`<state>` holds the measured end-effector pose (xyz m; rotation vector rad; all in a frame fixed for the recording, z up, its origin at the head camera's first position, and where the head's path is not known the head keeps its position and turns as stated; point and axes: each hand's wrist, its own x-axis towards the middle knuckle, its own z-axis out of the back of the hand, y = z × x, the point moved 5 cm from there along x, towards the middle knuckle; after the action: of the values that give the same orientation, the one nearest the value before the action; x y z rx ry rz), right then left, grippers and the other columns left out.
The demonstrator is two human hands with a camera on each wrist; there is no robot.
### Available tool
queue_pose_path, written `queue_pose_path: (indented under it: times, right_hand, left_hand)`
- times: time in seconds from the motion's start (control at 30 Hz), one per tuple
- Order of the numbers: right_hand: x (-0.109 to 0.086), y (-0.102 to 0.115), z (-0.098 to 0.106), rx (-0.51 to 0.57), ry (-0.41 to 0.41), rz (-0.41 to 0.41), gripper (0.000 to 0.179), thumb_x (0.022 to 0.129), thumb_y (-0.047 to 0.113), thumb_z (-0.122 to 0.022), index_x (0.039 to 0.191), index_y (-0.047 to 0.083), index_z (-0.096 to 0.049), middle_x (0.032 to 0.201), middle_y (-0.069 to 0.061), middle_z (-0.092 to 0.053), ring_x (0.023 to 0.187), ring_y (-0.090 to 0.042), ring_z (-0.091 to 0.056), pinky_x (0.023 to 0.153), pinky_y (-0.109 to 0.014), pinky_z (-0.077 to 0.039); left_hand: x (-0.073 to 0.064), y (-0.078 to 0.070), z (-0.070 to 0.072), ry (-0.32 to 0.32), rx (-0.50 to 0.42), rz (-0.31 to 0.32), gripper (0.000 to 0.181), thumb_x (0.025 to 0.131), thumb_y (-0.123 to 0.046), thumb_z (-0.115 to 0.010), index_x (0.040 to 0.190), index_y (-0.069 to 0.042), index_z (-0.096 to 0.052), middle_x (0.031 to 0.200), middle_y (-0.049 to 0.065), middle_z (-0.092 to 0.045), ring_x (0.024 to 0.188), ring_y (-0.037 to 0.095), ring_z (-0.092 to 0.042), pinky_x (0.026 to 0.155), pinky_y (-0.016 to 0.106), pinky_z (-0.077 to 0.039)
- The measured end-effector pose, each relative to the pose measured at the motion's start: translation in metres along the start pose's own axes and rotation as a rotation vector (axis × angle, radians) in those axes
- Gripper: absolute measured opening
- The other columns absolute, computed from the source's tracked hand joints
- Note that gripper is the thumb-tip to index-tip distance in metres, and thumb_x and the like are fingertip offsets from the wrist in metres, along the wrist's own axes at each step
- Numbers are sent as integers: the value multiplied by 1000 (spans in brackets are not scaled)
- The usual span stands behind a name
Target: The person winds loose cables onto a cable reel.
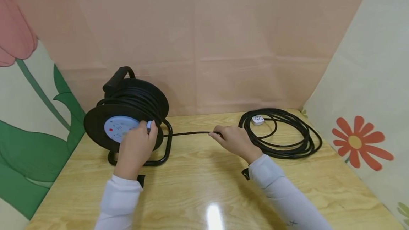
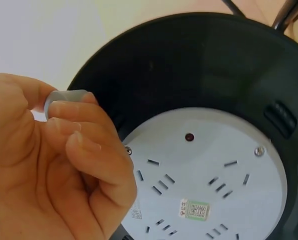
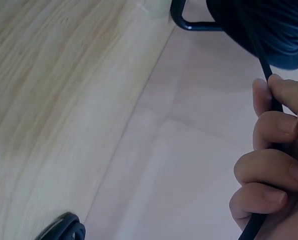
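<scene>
A black cable reel stands at the left of the table, its drum wound with black cable and its face carrying a pale round socket panel. My left hand grips the small light-coloured crank knob on the reel's face, fingers curled round it. Between reel and coil, my right hand holds the black cable, which runs taut from the drum. In the right wrist view the fingers wrap round this cable. Beyond the right hand lies a loose coil of cable.
A white plug lies inside the coil at the right. The wooden table meets a pink-brown backdrop behind, with flower-patterned panels at both sides. The reel's black tube stand rests on the table, its carrying handle on top.
</scene>
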<state>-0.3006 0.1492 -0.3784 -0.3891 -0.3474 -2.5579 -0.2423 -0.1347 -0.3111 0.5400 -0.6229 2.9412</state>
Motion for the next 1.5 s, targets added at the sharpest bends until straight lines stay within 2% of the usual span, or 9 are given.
queue_pose_path:
  times: [0.2,0.4,0.5,0.63,0.8,1.13,1.27,1.37,1.5]
  right_hand:
    - [3,9,-5,-12,17,28,27,96,45,-46,94,26,-65,60,14,-55,43,-4,-42,36,-26,-34]
    - [3,11,-9,-14,69,11,24,96,41,-45,101,27,-64,64,14,-57,48,-2,-44,39,-27,-37]
    - [2,12,-9,-16,73,26,24,97,42,-46,101,27,-64,68,14,-61,49,-1,-46,39,-26,-37]
    - [1,16,-11,-7,75,72,20,97,38,-48,102,27,-64,76,14,-65,53,1,-48,41,-26,-38]
    - [3,22,-16,-12,84,88,20,97,40,-46,103,30,-63,81,16,-66,59,1,-52,47,-28,-43]
    - [3,27,-19,-16,105,97,23,98,39,-44,104,29,-63,79,15,-66,65,-3,-56,49,-34,-47]
    - [0,23,-19,-8,136,83,22,98,39,-44,102,29,-63,79,16,-64,64,-3,-55,49,-34,-46]
    - [-3,22,-19,-4,150,85,20,98,41,-45,100,30,-62,76,18,-62,61,-2,-53,47,-32,-43]
    - [-4,24,-20,10,161,107,20,98,41,-44,98,30,-61,75,19,-60,57,-1,-49,45,-30,-41]
  left_hand:
    - [-3,0,-9,91,-3,17,54,101,-40,-25,99,5,-54,71,19,-60,56,26,-54,52,46,-51]
    - [-6,1,-17,129,-6,16,53,101,-41,-25,95,2,-55,73,18,-60,59,26,-55,52,45,-50]
    - [-9,3,-24,200,-4,44,54,100,-42,-26,100,3,-56,81,20,-62,67,30,-58,56,47,-51]
    - [-13,9,-35,310,12,69,59,101,-41,-23,113,7,-54,98,26,-63,84,37,-59,70,53,-52]
    - [-15,16,-46,380,10,66,62,101,-41,-21,118,9,-53,108,29,-60,95,41,-57,80,56,-49]
    - [-15,26,-58,467,-22,77,63,100,-44,-19,112,6,-55,105,26,-60,83,31,-57,75,50,-48]
    - [-17,36,-63,523,-41,89,62,100,-44,-20,121,4,-54,118,27,-57,96,34,-56,82,52,-47]
    - [-19,44,-67,569,-67,94,62,101,-44,-20,131,3,-47,130,28,-50,111,40,-49,91,56,-43]
    - [-22,53,-70,619,-101,96,61,101,-43,-21,137,3,-39,137,29,-42,120,44,-41,97,59,-39]
